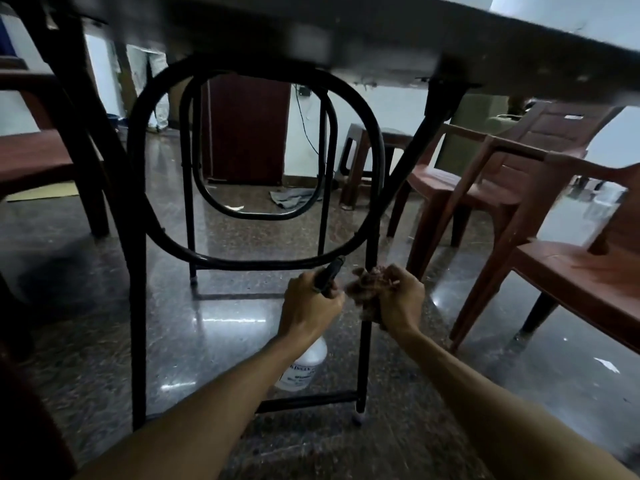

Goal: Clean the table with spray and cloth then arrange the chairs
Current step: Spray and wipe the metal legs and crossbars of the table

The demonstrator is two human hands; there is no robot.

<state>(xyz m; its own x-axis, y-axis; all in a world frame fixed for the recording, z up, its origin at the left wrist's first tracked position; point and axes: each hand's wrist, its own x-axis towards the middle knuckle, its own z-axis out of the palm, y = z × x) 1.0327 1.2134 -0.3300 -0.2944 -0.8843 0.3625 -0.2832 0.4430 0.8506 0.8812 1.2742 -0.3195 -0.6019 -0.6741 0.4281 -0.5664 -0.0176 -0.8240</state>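
So the view is sitting low, peeking under the table [381,36], with one chair [31,154] hanging out at mid left. Bottom centre, the left hand [308,306] is curling round the top of the bottle [306,367], letting it dangle below the wrist, nozzle aiming at the leg [364,362], I'm guessing to wet it. Just right of that, the right hand [401,299] is bunching the cloth [367,289] around that same leg, probably wiping it. More chairs [485,178] are waiting on the right, not arranged yet
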